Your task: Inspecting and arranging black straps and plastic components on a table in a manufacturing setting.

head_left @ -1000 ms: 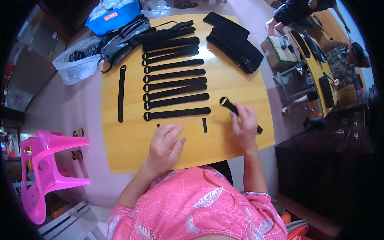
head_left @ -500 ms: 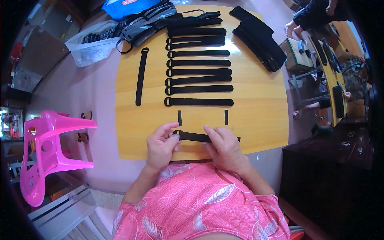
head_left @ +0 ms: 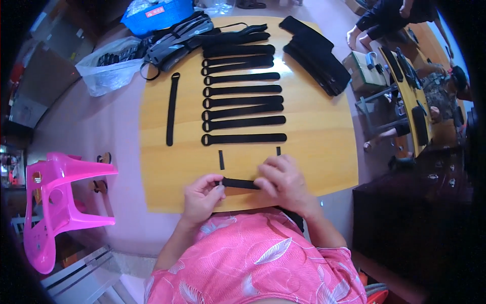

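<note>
Near the table's front edge lies a black hook-and-loop strap (head_left: 240,183), level from left to right. My left hand (head_left: 202,197) pinches its left end between thumb and fingertips, which hide most of that end. Curled over the strap's right part is my right hand (head_left: 283,183), its fingers covering that stretch. Two short black strips mark the tabletop just beyond: the left strip (head_left: 221,160) shows whole, the right strip (head_left: 278,151) is partly behind my right hand. Farther off, several similar straps (head_left: 245,138) with looped ends lie in a column.
One strap (head_left: 172,109) lies lengthwise on the wooden table (head_left: 324,152). Black folded pieces (head_left: 319,61) and a grey-black bundle (head_left: 179,40) sit at the back, by a plastic bag (head_left: 106,76) and blue basket (head_left: 157,17). A pink stool (head_left: 55,202) stands left; people work at right.
The view has shifted, so the table sits a little lower and left. My right hand has moved up over the strap, partly covering the right strip; my left hand keeps its pinch.
</note>
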The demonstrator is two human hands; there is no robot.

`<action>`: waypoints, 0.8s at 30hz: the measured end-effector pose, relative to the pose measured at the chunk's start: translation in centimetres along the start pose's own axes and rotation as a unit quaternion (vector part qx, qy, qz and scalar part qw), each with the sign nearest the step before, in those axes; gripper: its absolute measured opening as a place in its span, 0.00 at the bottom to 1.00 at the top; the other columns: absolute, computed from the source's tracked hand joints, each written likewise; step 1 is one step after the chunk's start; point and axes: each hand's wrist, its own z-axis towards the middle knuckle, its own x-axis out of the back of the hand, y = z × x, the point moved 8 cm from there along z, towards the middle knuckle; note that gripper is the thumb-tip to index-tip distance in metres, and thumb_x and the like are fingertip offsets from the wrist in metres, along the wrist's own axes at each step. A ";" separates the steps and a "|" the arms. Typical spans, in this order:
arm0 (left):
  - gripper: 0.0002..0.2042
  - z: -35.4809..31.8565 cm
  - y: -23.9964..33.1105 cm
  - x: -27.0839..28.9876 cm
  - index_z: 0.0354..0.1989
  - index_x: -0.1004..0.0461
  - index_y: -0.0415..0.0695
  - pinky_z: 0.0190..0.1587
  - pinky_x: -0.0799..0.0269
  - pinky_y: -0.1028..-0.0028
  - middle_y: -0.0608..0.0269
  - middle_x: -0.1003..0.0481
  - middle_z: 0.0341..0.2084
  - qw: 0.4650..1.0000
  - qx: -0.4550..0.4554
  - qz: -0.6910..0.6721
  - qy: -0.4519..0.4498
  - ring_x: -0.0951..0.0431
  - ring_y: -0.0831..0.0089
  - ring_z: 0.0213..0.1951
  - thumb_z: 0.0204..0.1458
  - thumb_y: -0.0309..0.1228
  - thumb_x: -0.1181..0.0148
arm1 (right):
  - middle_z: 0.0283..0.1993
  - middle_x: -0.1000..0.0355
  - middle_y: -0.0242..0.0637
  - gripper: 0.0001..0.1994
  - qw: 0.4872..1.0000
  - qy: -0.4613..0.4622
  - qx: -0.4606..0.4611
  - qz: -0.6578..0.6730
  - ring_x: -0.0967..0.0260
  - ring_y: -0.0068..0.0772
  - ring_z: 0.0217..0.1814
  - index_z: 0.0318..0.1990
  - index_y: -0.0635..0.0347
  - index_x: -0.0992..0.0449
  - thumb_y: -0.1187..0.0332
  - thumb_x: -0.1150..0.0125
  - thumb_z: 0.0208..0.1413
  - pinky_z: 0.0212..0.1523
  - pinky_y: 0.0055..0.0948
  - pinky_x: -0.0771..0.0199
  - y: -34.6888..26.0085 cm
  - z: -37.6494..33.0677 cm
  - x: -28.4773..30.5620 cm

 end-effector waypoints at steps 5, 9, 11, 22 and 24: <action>0.10 0.4 0.1 -1.1 0.44 0.27 0.35 0.29 0.28 0.81 0.65 0.26 0.25 0.998 -0.019 0.061 -0.028 0.25 0.82 0.26 0.53 0.19 0.44 | 0.38 0.31 0.39 0.14 0.996 0.022 -0.027 -0.080 0.34 0.41 0.40 0.41 0.59 0.25 0.67 0.35 0.45 0.39 0.37 0.33 1.2 2.5 -1.0; 0.11 0.2 0.2 -1.0 0.44 0.27 0.35 0.28 0.30 0.82 0.67 0.28 0.26 0.997 -0.028 0.068 -0.034 0.26 0.83 0.26 0.52 0.19 0.43 | 0.38 0.31 0.38 0.12 0.992 0.028 0.016 -0.121 0.34 0.40 0.39 0.41 0.59 0.23 0.71 0.37 0.47 0.39 0.37 0.32 1.0 4.2 -3.1; 0.11 0.2 0.1 -0.8 0.45 0.27 0.35 0.28 0.30 0.82 0.67 0.28 0.26 0.997 -0.029 0.070 -0.032 0.26 0.83 0.26 0.52 0.18 0.43 | 0.38 0.31 0.37 0.12 0.990 0.032 0.024 -0.135 0.34 0.39 0.39 0.41 0.58 0.23 0.71 0.37 0.47 0.38 0.36 0.33 1.4 4.8 -3.8; 0.12 0.2 0.5 -0.6 0.46 0.28 0.35 0.32 0.28 0.81 0.64 0.27 0.29 0.996 -0.045 0.018 -0.072 0.24 0.80 0.30 0.52 0.17 0.46 | 0.37 0.30 0.38 0.09 0.988 0.057 0.034 -0.141 0.33 0.40 0.39 0.37 0.59 0.22 0.72 0.37 0.46 0.38 0.36 0.32 2.2 5.6 -4.3; 0.12 0.2 0.3 -0.5 0.47 0.28 0.36 0.30 0.27 0.81 0.64 0.25 0.27 0.994 -0.067 0.049 -0.066 0.24 0.80 0.27 0.53 0.17 0.46 | 0.37 0.31 0.39 0.09 0.988 0.063 0.044 -0.131 0.33 0.40 0.39 0.37 0.60 0.23 0.73 0.37 0.46 0.38 0.36 0.31 2.2 5.6 -4.3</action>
